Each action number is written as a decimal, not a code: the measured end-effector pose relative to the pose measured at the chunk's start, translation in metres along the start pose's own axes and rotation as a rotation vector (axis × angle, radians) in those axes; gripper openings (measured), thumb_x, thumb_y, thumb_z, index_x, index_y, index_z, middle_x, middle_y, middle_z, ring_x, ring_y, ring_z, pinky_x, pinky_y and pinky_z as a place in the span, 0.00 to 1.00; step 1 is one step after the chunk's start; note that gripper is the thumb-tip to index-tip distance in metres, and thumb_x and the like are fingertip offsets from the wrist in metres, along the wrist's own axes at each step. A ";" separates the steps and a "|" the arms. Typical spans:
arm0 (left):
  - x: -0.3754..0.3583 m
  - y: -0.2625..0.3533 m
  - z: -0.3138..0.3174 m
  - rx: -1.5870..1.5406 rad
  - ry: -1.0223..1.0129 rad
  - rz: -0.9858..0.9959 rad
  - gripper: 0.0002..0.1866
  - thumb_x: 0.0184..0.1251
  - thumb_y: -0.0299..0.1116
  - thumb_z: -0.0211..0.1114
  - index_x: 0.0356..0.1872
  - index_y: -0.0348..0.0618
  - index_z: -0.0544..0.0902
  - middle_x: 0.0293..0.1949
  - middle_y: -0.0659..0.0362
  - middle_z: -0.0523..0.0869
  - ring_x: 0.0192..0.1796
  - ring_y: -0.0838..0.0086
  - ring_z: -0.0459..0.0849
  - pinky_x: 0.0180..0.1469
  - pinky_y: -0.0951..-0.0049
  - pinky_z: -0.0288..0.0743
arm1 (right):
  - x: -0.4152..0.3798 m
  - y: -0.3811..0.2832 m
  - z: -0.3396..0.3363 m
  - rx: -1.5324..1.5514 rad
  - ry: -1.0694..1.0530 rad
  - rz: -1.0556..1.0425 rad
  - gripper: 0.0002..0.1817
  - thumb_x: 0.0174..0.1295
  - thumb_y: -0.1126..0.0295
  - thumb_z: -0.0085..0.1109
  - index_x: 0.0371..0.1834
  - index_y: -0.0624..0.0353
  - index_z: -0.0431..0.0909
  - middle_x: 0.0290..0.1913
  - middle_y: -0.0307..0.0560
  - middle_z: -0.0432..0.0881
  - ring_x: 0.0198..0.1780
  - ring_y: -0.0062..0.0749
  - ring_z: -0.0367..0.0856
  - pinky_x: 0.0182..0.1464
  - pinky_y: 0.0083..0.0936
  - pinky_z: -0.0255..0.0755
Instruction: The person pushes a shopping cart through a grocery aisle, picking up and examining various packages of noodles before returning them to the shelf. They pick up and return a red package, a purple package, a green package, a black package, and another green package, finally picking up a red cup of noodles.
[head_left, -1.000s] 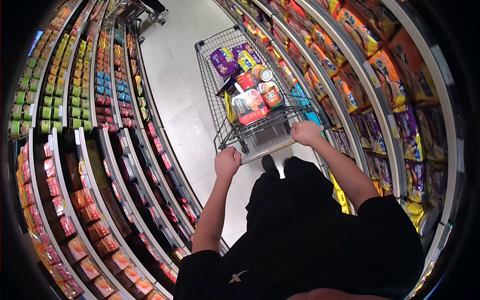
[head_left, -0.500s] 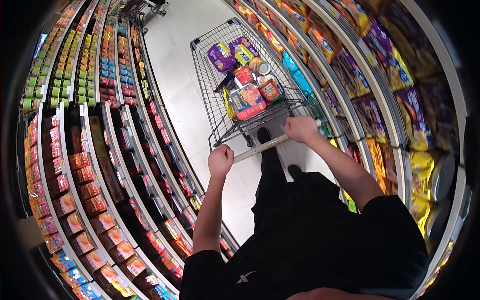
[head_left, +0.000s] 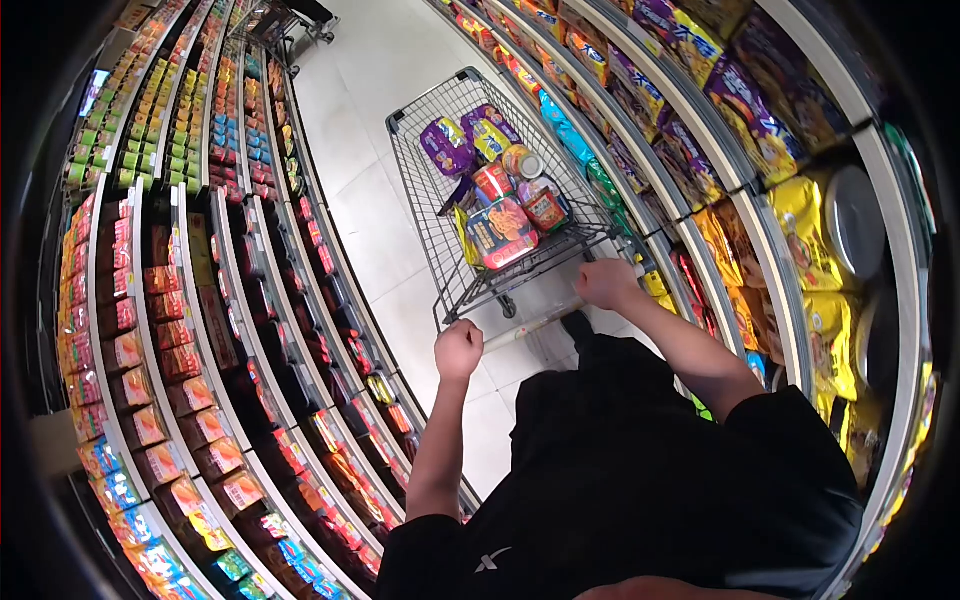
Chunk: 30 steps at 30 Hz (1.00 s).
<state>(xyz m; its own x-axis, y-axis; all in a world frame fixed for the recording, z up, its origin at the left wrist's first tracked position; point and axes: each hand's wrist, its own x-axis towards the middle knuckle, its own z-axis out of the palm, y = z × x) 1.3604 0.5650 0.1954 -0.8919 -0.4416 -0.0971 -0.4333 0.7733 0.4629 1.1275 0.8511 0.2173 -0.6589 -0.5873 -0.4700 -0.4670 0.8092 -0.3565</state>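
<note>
My left hand (head_left: 459,349) is wrapped round the left end of the shopping cart handle (head_left: 530,328). My right hand (head_left: 606,284) grips the same bar near its right end. Ahead of both hands is the wire shopping cart (head_left: 420,235). In its basket lie purple and yellow snack bags (head_left: 447,146), a red tub (head_left: 492,181), a round container (head_left: 521,161) on its side, a red jar-like pack (head_left: 545,210) and a dark box with a red lower edge (head_left: 502,234). A yellow packet (head_left: 465,236) leans at the basket's left side.
Shelves of small packaged food (head_left: 175,345) line the left. Close on the right, shelves hold large snack bags (head_left: 750,110) and yellow packs (head_left: 810,235). Pale floor tiles (head_left: 350,150) run between them. Another cart (head_left: 275,30) stands at the far left.
The cart and I have moved forward along the aisle, so shelf goods have slid back past me. Both hands keep hold of the handle.
</note>
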 end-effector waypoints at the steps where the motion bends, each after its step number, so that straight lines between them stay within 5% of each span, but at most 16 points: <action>1: -0.015 0.002 0.003 -0.002 0.003 0.008 0.12 0.69 0.38 0.62 0.29 0.43 0.85 0.32 0.50 0.89 0.35 0.47 0.88 0.40 0.49 0.83 | -0.014 0.003 0.006 -0.011 -0.007 0.005 0.20 0.71 0.54 0.51 0.42 0.52 0.91 0.45 0.56 0.94 0.50 0.54 0.93 0.53 0.51 0.85; 8: -0.111 0.031 0.030 -0.002 0.029 0.044 0.12 0.69 0.36 0.62 0.28 0.41 0.84 0.31 0.49 0.88 0.34 0.46 0.87 0.39 0.48 0.82 | -0.102 0.032 0.052 0.014 0.004 0.070 0.15 0.66 0.55 0.56 0.41 0.45 0.91 0.44 0.50 0.94 0.49 0.54 0.92 0.50 0.50 0.85; 12: -0.169 0.049 0.046 -0.014 0.049 0.044 0.12 0.71 0.36 0.62 0.28 0.41 0.84 0.31 0.48 0.88 0.36 0.46 0.88 0.40 0.49 0.82 | -0.154 0.053 0.084 -0.059 0.102 0.002 0.17 0.68 0.56 0.54 0.36 0.52 0.90 0.39 0.58 0.92 0.45 0.57 0.92 0.49 0.53 0.85; 18: -0.258 0.072 0.065 0.001 0.030 0.062 0.12 0.71 0.36 0.62 0.28 0.41 0.84 0.32 0.49 0.88 0.35 0.46 0.88 0.40 0.49 0.83 | -0.237 0.080 0.129 -0.059 0.132 -0.020 0.17 0.67 0.56 0.52 0.35 0.49 0.91 0.35 0.58 0.91 0.42 0.58 0.91 0.47 0.55 0.84; 30: -0.430 0.096 0.100 0.049 0.026 0.086 0.13 0.69 0.38 0.63 0.29 0.41 0.85 0.32 0.48 0.89 0.36 0.48 0.89 0.43 0.47 0.83 | -0.403 0.106 0.210 -0.047 0.108 -0.006 0.21 0.69 0.54 0.49 0.38 0.53 0.92 0.41 0.58 0.93 0.46 0.58 0.92 0.52 0.55 0.84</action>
<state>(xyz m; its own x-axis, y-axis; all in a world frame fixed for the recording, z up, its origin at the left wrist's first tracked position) 1.6891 0.8745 0.1939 -0.9226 -0.3840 -0.0361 -0.3620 0.8297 0.4249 1.4673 1.1700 0.1991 -0.7148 -0.5889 -0.3772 -0.4963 0.8072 -0.3197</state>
